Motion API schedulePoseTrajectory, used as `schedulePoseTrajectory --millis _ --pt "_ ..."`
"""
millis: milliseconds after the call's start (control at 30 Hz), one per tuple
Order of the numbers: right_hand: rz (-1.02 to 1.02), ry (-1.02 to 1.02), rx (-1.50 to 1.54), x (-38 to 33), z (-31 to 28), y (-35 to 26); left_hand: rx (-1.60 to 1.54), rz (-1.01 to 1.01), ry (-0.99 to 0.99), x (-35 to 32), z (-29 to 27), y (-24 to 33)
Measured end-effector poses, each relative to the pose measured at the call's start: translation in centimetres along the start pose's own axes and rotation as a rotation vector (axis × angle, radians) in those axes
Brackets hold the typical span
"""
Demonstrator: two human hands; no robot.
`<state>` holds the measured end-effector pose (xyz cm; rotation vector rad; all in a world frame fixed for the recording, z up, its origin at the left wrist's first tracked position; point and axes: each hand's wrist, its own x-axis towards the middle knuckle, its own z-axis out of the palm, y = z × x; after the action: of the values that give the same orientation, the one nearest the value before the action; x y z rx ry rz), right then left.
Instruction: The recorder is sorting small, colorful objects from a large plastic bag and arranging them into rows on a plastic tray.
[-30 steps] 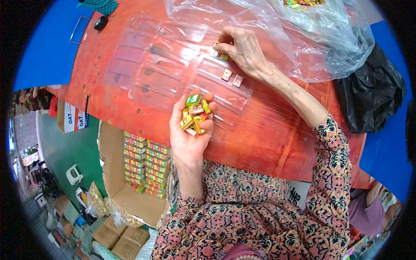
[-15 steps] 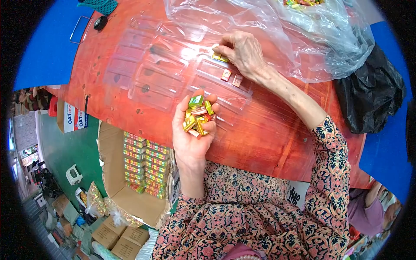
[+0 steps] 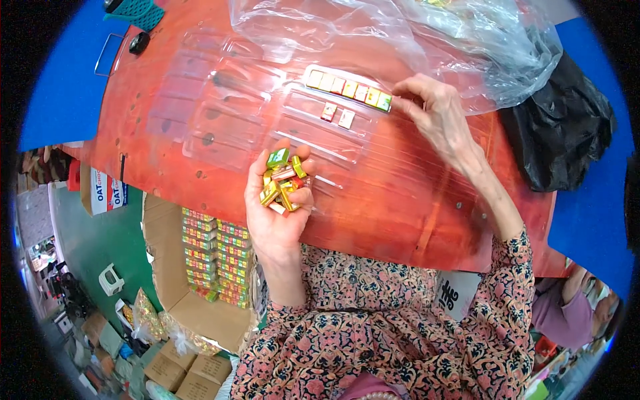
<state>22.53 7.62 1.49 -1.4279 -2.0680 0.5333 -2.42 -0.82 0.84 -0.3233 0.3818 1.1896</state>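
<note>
A row of boxes (image 3: 349, 88) is laid on a clear tray (image 3: 319, 138), and its green end lies right at the thumb and forefinger of the right hand (image 3: 437, 115). Those fingers are drawn close around that end, but whether the end box is pinched or merely brushed cannot be told. Two boxes (image 3: 329, 111) lie nearer the body, to the left of the same fingers. Under the curled fingers of the left hand (image 3: 275, 227), palm up just short of the tray, a jumbled handful (image 3: 283, 177) is cradled, unpinched.

The row could be buckled or skewed if its end were pushed too hard or off line by the right fingers. The end box could be dragged out if it were caught as the fingers were lifted. Boxes could be spilled from the left palm if its fingers were loosened or the palm tipped, since they are heaped loosely. The thin tray could be slid over the worktop (image 3: 373, 207) by a sideways nudge.
</note>
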Motion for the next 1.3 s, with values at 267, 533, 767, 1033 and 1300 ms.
schedulePoseTrajectory --millis 267,533,767,1033,1300 --pt "-0.037 0.029 -0.111 -1.0 1.9 0.8 -0.013 -0.022 0.001 -0.3 -0.1 -0.5" --pt "-0.139 0.061 -0.304 -2.0 2.6 0.9 -0.019 -0.028 0.002 -0.4 -0.2 -1.2" --pt "-0.115 0.023 -0.120 -2.2 1.7 -2.1 0.036 -0.056 -0.026 -0.6 -0.2 -1.8" --pt "-0.166 -0.090 0.400 -4.7 1.6 -7.5 0.160 -0.151 0.097 -0.7 0.1 -5.6" --pt "-0.060 -0.183 0.358 -6.4 1.2 -7.3 0.255 -0.135 0.228 -1.5 0.4 -7.1"
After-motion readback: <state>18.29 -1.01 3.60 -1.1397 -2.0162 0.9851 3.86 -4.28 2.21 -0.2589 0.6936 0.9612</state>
